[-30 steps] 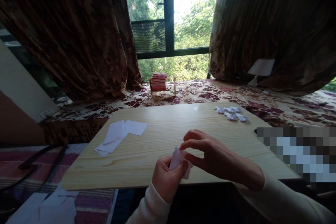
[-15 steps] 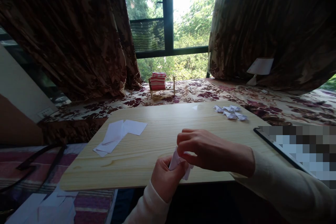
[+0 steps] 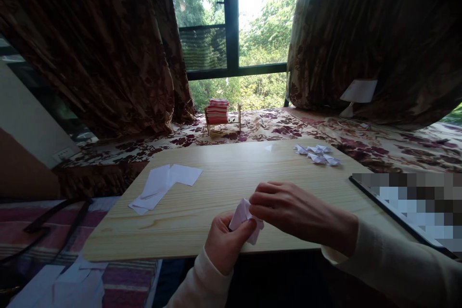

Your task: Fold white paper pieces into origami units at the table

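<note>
A folded piece of white paper [image 3: 241, 212] is held up over the near edge of the wooden table [image 3: 173, 231]. My left hand [image 3: 227, 240] is closed on its lower left side, with the thumb laid across the front. From the upper right, my right hand [image 3: 281, 207] pinches the paper's edge with its fingertips, which are partly hidden behind its bent fingers. Several small folded paper pieces [image 3: 317, 155] lie grouped at the table's far right. To the left, flat white paper sheets [image 3: 159, 185] overlap one another.
A tablet-like device [image 3: 400, 216] with a blurred screen stands at the right edge. More white papers [image 3: 75, 284] lie on the striped cloth at lower left. Beyond the table are a small rack with folded red-striped cloths [image 3: 217, 111] and a white lamp [image 3: 359, 92].
My right hand has shifted slightly right and down, its fingers now closer together on the paper. The paper shows more of its folded front. My left hand has moved slightly left.
</note>
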Demonstrator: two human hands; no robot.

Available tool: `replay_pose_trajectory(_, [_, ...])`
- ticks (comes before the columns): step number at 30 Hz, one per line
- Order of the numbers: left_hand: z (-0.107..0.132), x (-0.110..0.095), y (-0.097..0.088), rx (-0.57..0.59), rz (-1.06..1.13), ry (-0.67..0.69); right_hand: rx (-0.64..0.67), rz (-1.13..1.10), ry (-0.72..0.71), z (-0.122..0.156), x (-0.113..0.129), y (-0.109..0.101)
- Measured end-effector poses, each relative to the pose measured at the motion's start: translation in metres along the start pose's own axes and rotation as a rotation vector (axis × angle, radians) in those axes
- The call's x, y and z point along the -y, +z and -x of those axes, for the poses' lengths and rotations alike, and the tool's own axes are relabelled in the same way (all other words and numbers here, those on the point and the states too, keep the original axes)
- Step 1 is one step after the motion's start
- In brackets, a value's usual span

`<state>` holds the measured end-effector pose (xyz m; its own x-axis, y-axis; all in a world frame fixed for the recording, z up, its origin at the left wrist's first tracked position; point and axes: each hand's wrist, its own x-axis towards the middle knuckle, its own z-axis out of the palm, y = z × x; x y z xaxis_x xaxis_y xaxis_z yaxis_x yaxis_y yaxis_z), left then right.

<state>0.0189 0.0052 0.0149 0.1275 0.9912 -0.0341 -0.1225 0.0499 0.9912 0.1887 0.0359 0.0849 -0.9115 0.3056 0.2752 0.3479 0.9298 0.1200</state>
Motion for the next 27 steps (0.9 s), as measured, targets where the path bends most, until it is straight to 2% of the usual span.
replay_pose_trajectory(5, [0.003,-0.002,0.001,-0.029,0.040,-0.001,-0.024,-0.055,-0.008,0.001,-0.002,0.004])
replay_pose_trajectory(12, [0.006,-0.006,0.001,-0.012,0.066,0.023,-0.011,-0.094,-0.004,-0.001,-0.002,0.006])
replay_pose_trajectory(22, [0.000,0.006,0.000,-0.038,0.102,0.002,-0.072,-0.156,-0.016,0.001,-0.002,0.008])
replay_pose_trajectory(25, [0.002,0.007,0.001,-0.083,0.081,0.010,-0.121,-0.224,0.079,0.003,-0.001,0.010])
replay_pose_trajectory(27, [0.004,0.005,0.004,-0.122,0.052,0.037,-0.238,-0.342,0.261,0.006,0.001,0.015])
